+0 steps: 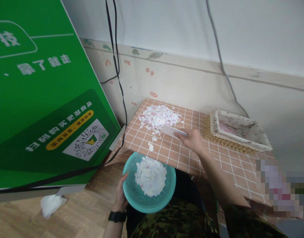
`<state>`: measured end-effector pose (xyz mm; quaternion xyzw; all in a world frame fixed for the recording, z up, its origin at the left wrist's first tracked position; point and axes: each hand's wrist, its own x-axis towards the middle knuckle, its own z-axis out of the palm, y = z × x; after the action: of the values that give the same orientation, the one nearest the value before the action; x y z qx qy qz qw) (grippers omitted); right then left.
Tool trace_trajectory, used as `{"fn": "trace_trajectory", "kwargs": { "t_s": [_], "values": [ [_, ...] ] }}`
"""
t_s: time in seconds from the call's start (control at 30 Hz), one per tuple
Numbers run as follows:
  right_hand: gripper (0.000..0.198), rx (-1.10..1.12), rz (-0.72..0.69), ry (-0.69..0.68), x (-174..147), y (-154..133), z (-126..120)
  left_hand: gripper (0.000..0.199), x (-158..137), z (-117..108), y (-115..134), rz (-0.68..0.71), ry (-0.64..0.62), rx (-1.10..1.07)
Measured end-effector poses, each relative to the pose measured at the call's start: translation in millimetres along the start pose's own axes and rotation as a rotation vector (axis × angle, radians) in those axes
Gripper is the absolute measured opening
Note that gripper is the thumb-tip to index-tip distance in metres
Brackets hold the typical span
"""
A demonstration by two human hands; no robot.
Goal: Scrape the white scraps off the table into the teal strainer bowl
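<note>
Round colander (164, 198), ragged paper scraps (150, 177)
</note>
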<state>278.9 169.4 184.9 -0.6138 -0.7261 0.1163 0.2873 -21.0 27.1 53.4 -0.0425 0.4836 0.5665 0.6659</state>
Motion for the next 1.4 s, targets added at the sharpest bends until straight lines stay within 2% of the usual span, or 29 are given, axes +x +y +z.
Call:
{"fn": "trace_trajectory", "kwargs": {
  "t_s": [0.27,0.4,0.6,0.93,1.27,1.4],
  "values": [
    [0.026,0.173,0.003,-0.084,-1,-5,10,0.014,0,1,1,-0.010,-0.005,0.000],
    [0.028,0.134,0.033,-0.018,4,-8,13,0.015,-1,2,1,0.001,-0.011,-0.010],
    [0.025,0.150,-0.031,-0.097,9,-16,9,0.014,-1,1,1,-0.021,-0.006,-0.003],
    [0.026,0.111,-0.071,-0.052,20,-12,22,0.015,3,-4,-1,0.032,0.019,0.014],
    [0.022,0.119,-0.136,-0.111,23,-14,23,0.016,3,-4,0,0.020,-0.013,0.013],
    [0.025,0.168,-0.098,-0.082,21,-12,23,0.015,3,-3,0,0.005,0.003,0.015]
  ]
}}
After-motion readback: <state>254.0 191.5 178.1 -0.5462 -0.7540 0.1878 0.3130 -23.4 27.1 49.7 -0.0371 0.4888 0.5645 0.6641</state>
